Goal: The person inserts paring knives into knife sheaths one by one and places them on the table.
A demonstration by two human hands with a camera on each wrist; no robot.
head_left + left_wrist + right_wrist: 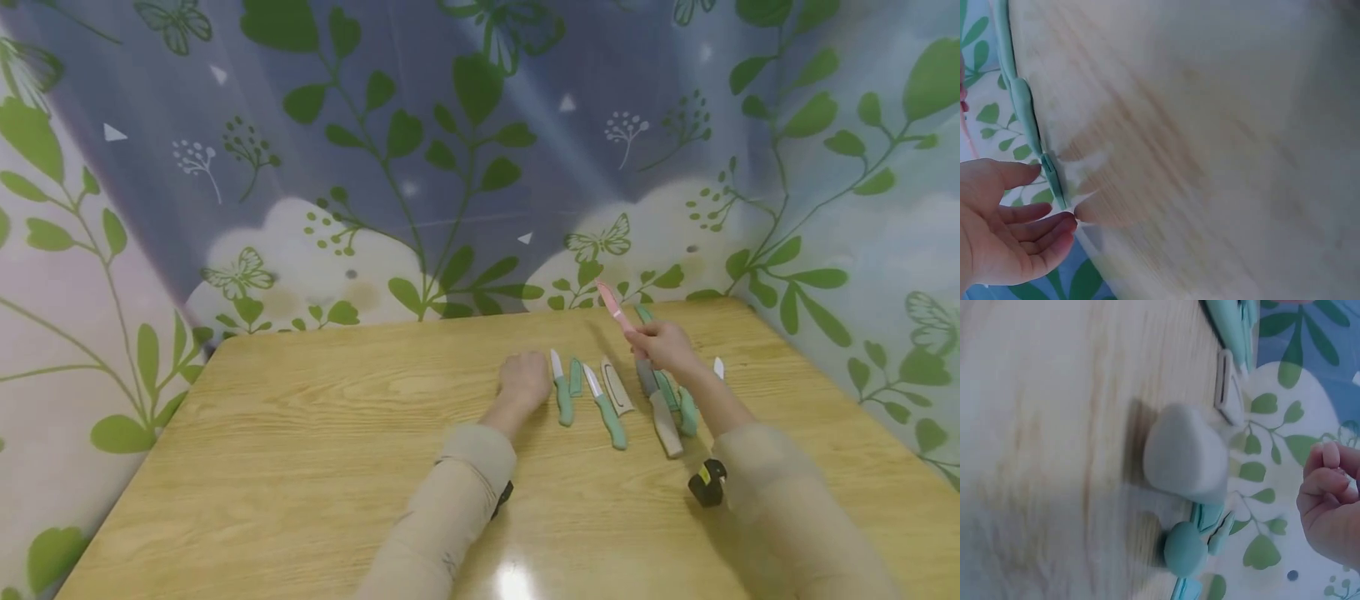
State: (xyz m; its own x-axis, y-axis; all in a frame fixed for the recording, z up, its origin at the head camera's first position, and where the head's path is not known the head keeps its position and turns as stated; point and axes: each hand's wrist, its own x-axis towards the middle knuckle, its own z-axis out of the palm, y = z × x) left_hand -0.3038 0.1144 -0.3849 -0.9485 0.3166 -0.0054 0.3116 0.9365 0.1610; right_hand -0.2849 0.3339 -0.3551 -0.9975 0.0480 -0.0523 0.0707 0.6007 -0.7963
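My right hand (666,346) pinches a pink knife (611,306) above the table, tip pointing up and left. A pale band crosses it; whether a sheath covers the blade I cannot tell. In the right wrist view its pink handle end (1330,454) shows between thumb and fingers. My left hand (525,379) rests left of a green-handled knife (564,404) with a white blade. Its fingers are loosely bent with nothing gripped; in the left wrist view a green sheath (1054,181) appears between thumb and fingertips, and contact is unclear.
Right of the left hand lie a green sheath (576,377), another green-handled knife (611,421), a beige sheath (617,386) and a beige-handled knife (665,425). Beneath the right forearm are another green sheath (667,392) and green knife handle (687,412). A leaf-patterned curtain (360,267) borders the wooden table (300,467).
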